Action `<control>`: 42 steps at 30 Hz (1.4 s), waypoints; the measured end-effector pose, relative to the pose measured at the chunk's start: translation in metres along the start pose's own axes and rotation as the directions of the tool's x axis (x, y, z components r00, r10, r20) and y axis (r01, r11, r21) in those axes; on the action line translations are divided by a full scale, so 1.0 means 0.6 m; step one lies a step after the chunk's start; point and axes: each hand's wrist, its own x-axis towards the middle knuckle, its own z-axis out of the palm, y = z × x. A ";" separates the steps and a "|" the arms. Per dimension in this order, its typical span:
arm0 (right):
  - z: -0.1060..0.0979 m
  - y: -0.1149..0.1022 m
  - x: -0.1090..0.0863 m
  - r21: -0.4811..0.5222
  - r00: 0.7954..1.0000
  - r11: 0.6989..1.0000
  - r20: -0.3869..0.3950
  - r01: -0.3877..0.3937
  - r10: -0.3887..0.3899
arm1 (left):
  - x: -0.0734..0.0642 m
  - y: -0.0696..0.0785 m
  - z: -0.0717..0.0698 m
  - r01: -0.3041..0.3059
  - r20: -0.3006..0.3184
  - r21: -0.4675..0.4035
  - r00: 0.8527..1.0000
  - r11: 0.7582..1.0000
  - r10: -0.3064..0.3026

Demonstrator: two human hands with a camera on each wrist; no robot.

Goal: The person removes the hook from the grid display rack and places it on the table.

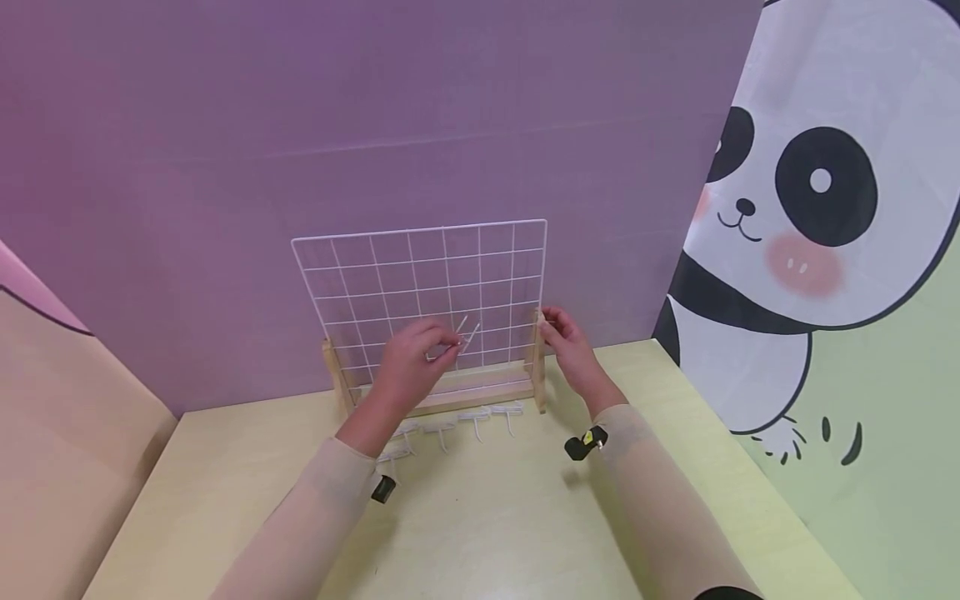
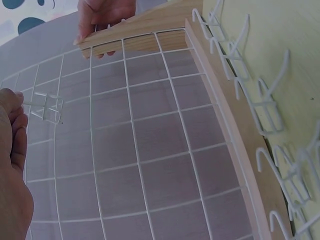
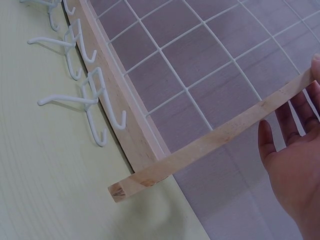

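My left hand (image 1: 408, 367) pinches a white wire hook (image 2: 47, 107) by its stem, with the hook's prongs in front of the grid. The white wire grid panel (image 1: 420, 232) stands upright in a wooden stand (image 1: 539, 379), leaning slightly back. At the panel's right side, my right hand (image 1: 576, 354) holds the upper part of the stand's right post, thumb on one side and fingers on the other. Several more white wire hooks (image 3: 92, 95) lie in a row along the stand's front foot, their arms pointing outward.
Under the stand is a pale wooden tabletop (image 1: 480, 517). Behind the grid rises a purple backdrop (image 1: 450, 100). A panda picture (image 1: 810, 275) covers the wall on the right. Small black cameras are strapped at both wrists.
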 end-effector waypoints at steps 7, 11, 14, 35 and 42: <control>0.000 -0.001 0.000 -0.002 1.000 1.000 0.004 0.004 -0.004 | -0.018 -0.001 -0.009 -0.039 0.021 0.009 0.999 0.999 0.039; -0.001 0.000 -0.001 -0.009 1.000 1.000 0.006 0.002 -0.001 | -0.030 -0.004 -0.013 -0.050 0.035 0.020 0.998 0.999 0.050; -0.001 0.000 -0.001 -0.003 1.000 1.000 0.001 -0.002 0.002 | -0.040 -0.008 -0.015 -0.049 0.044 0.015 0.998 0.999 0.049; -0.002 0.003 -0.001 0.007 1.000 1.000 -0.003 0.005 -0.005 | -0.108 -0.024 -0.025 -0.115 0.061 0.061 0.992 0.992 0.111; 0.000 0.002 -0.001 -0.010 1.000 1.000 -0.008 0.007 -0.007 | -0.131 -0.027 -0.027 -0.088 0.118 0.088 0.990 0.992 0.077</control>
